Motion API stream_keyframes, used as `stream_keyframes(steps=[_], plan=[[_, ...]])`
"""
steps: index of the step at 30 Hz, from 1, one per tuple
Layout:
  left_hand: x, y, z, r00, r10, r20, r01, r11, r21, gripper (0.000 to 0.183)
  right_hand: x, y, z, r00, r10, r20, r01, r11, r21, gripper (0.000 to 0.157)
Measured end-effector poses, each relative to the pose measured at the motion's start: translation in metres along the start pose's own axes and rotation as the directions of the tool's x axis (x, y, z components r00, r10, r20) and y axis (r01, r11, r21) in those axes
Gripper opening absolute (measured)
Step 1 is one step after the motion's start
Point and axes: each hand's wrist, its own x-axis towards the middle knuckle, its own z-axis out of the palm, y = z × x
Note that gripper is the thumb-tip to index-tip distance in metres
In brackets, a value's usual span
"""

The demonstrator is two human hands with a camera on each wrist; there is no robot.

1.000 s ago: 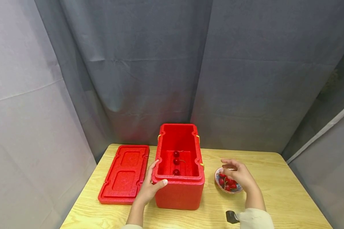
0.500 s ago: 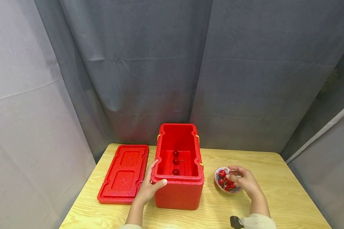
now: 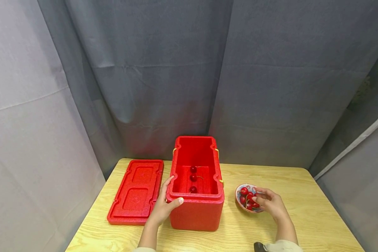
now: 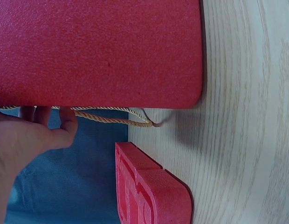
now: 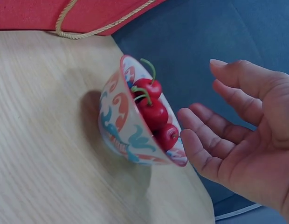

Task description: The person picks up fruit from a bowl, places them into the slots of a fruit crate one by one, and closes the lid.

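Note:
A deep red foam box (image 3: 197,215) stands uncovered on the table, with three cherries (image 3: 193,178) in a row on its floor. My left hand (image 3: 160,209) grips its near left corner, thumb over the front and fingers along the left side, beside the yellow rope (image 4: 112,119). To the right sits a patterned bowl (image 3: 239,204) of stemmed red cherries (image 5: 154,113). My right hand (image 3: 272,203) hovers at the bowl's right side, thumb and fingers apart. In the right wrist view nothing lies between its fingers, and the fingertips are right at the rim.
The red foam lid (image 3: 136,199) lies flat on the wooden table (image 3: 305,210), left of the box. Grey curtains (image 3: 163,70) hang behind the table's far edge, and lighter cloth (image 3: 34,140) closes off the left side.
My right hand has moved rightward and lower, from above the bowl's far rim to its right side, exposing more cherries. The left hand and box stay in place.

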Motion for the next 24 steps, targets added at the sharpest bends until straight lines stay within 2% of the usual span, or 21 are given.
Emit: stream_keyframes(steps=[5, 9, 16, 18, 22, 24], plan=[[-0.001, 0.002, 0.001, 1.0, -0.014, -0.012, 0.014, 1.0, 0.009, 0.081, 0.0, 0.007, -0.001, 0.999, 0.018, -0.027, -0.018, 1.0, -0.003, 0.053], [0.0, 0.0, 0.0, 1.0, 0.001, -0.008, -0.001, 1.0, 0.004, 0.081, 0.002, 0.013, 0.0, 0.999, 0.027, -0.047, -0.028, 1.0, -0.006, 0.053], [0.008, -0.026, -0.006, 0.999, -0.006, -0.031, 0.006, 1.0, -0.004, 0.081, 0.008, 0.022, 0.002, 0.996, 0.026, -0.082, -0.032, 0.997, -0.07, 0.051], [0.008, -0.03, -0.006, 0.999, -0.004, -0.04, 0.004, 1.0, 0.005, 0.08, 0.009, 0.024, 0.003, 0.997, 0.015, -0.078, -0.023, 0.995, -0.101, 0.05], [0.008, -0.028, -0.006, 0.999, -0.001, -0.042, 0.001, 1.0, 0.005, 0.08, 0.01, 0.026, 0.007, 0.996, -0.009, -0.085, -0.004, 0.989, -0.15, 0.049], [0.005, -0.022, -0.005, 0.999, 0.005, -0.038, -0.005, 1.0, 0.007, 0.08, 0.01, 0.026, 0.01, 0.995, -0.017, -0.094, 0.001, 0.987, -0.161, 0.047]])
